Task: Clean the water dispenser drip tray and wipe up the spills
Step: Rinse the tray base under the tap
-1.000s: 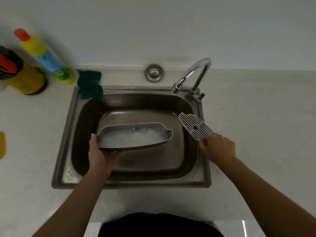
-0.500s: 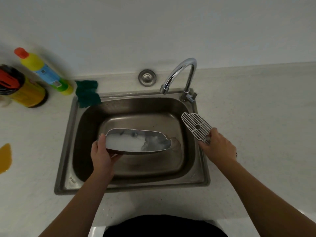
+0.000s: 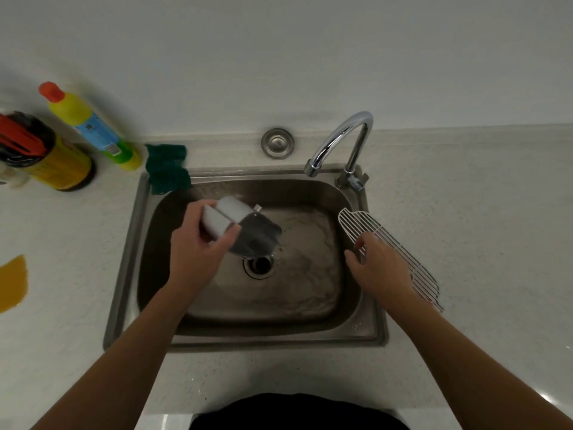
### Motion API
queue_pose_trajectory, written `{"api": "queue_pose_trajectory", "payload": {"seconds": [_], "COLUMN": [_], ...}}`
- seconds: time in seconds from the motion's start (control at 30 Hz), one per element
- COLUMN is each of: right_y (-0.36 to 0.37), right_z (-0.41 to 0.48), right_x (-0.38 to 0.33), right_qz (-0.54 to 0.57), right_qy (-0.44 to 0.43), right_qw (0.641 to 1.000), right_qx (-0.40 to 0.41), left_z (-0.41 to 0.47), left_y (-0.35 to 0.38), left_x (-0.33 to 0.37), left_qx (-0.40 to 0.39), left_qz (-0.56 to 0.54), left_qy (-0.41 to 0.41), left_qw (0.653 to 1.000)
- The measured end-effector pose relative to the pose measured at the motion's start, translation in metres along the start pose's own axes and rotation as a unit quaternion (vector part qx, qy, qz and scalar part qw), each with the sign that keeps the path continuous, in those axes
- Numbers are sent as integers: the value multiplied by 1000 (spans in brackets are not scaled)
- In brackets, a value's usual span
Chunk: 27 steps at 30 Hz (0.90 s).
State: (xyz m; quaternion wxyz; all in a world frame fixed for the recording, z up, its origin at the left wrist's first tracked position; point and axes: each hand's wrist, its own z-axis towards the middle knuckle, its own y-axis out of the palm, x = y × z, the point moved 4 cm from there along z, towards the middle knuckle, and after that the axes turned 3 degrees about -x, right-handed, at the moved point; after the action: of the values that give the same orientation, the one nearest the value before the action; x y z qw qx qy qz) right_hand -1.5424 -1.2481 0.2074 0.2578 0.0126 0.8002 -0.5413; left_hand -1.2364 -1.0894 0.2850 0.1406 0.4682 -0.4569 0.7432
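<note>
Tilting steeply over the sink (image 3: pixel 124 274), the drip tray (image 3: pixel 254 235) hangs with its lower end just above the drain (image 3: pixel 259 265) at the basin's centre, a thin run of water leaving that end. The left grip (image 3: pixel 198 243) clasps the tray's upper, white end, fingers and thumb curled round it, at about 10 o'clock from the drain. The basin floor around the drain looks wet.

At 3 o'clock the white wire grate (image 3: pixel 366 225) lies across the sink's right rim and onto the table (image 3: pixel 465 212). The right grip (image 3: pixel 378 268) is laid over its middle; whether it pinches the grate or only rests on it I cannot tell.

A green cloth (image 3: pixel 167 169) sits at the sink's 11 o'clock corner, a round metal cap (image 3: pixel 277 142) at 12 o'clock, and the chrome faucet (image 3: pixel 341 135) at 1 o'clock.

Farther out at 10 o'clock stand a yellow bottle (image 3: pixel 90 125) with a red cap and a blue label, and a yellow jar (image 3: pixel 40 153) with a dark and red top; their print is too blurred to read. An orange spill (image 3: pixel 12 280) lies on the table at 9 o'clock.
</note>
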Motion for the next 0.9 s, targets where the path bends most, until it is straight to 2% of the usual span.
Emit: {"api": "queue_pose_trajectory", "payload": {"seconds": [0.1,0.17,0.23,0.3,0.37,0.47,0.53,0.57,0.63,0.73,0.83,0.9], "right_y": [5,6,4,-6,-22,-48,-57,-58,-57,-58,-59,-55], "right_z": [2,4,10,25,48,91,117,127,142,153,157,154], "right_x": [-6,-9,-11,-15,-21,-33,-36,-37,-37,-35,-32,-34], "right_qz": [-15,-13,-12,-9,2,20,0,-21,-61,-92,-98,-106], "right_qy": [-16,-28,-30,-33,-43,-52,-26,-7,19,54,78,61], "right_qw": [1000,999,999,999,998,995,996,997,996,991,988,990], "right_qx": [-12,-19,-18,10,49,88,83,75,66,86,85,76], "left_z": [-1,-1,0,0,-5,-17,-23,-25,-27,-25,-19,-15], "left_y": [5,7,5,-1,-1,9,17,22,30,40,48,52], "left_x": [7,7,0,-16,-39,-64,-72,-74,-76,-77,-78,-79], "left_qx": [-94,-106,-56,41,108,147,170,176,177,164,152,145], "left_qz": [118,128,57,-67,-200,-352,-419,-441,-466,-484,-487,-488], "left_qy": [97,115,72,-32,-162,-329,-400,-418,-435,-447,-455,-457], "left_qw": [984,979,994,996,960,864,797,774,750,734,730,729]}}
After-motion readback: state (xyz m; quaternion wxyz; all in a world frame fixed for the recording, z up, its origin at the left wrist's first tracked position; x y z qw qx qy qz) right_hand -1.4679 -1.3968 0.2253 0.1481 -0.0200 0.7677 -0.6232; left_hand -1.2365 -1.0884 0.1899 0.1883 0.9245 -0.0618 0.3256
